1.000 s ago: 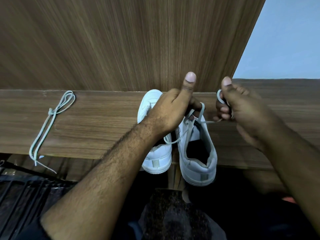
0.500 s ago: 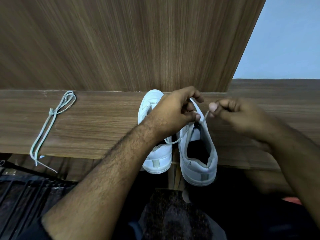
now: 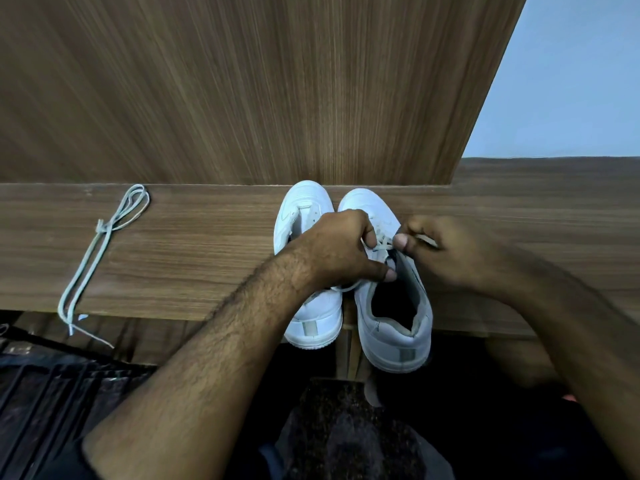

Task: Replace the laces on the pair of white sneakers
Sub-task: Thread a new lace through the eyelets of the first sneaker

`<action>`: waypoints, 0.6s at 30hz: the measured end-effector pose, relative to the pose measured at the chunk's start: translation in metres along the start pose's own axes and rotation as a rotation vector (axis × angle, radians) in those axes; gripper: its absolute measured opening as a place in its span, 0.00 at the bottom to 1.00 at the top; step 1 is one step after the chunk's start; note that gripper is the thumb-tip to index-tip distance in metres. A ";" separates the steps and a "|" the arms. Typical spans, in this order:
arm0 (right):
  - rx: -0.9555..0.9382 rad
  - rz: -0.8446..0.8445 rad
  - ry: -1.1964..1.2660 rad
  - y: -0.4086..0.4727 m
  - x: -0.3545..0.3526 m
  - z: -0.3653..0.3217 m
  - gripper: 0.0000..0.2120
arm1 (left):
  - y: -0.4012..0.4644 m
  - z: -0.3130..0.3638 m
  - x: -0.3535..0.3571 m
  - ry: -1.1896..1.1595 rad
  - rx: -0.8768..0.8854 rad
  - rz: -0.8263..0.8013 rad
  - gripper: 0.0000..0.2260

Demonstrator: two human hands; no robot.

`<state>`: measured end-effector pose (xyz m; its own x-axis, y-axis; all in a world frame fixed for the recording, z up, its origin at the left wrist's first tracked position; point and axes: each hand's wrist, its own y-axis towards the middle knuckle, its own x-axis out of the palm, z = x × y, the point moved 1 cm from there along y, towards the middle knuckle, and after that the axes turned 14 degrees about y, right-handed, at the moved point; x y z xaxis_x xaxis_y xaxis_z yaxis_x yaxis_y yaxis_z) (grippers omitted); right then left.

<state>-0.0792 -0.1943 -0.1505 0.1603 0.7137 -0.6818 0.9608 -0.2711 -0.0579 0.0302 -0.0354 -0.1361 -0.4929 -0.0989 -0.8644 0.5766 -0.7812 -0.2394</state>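
Two white sneakers stand side by side on a wooden ledge (image 3: 194, 258), their long axes running near to far, toes against the far wooden panel (image 3: 277, 91) and heels hanging over the near edge. The left sneaker (image 3: 304, 265) is partly covered by the left forearm. The right sneaker (image 3: 394, 317) shows its dark opening toward the viewer. The left hand (image 3: 341, 251) is curled, pinching the lace (image 3: 381, 242) over the right sneaker's eyelets, thumb extended toward the tongue. The right hand (image 3: 450, 254) is also curled, pinching the same lace just beside it. A loose lace (image 3: 93, 258), knotted near its far end, lies well to the left on the ledge, running near to far with its ends dangling off the near edge.
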 end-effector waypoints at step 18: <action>-0.053 0.206 0.049 0.020 0.012 0.002 0.10 | 0.014 -0.005 -0.001 0.036 -0.044 0.247 0.02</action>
<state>-0.0585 -0.1925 -0.1614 0.3644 0.6773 -0.6392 0.9168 -0.3813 0.1186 0.0416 -0.0429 -0.1410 -0.3103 -0.2605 -0.9142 0.7049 -0.7084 -0.0374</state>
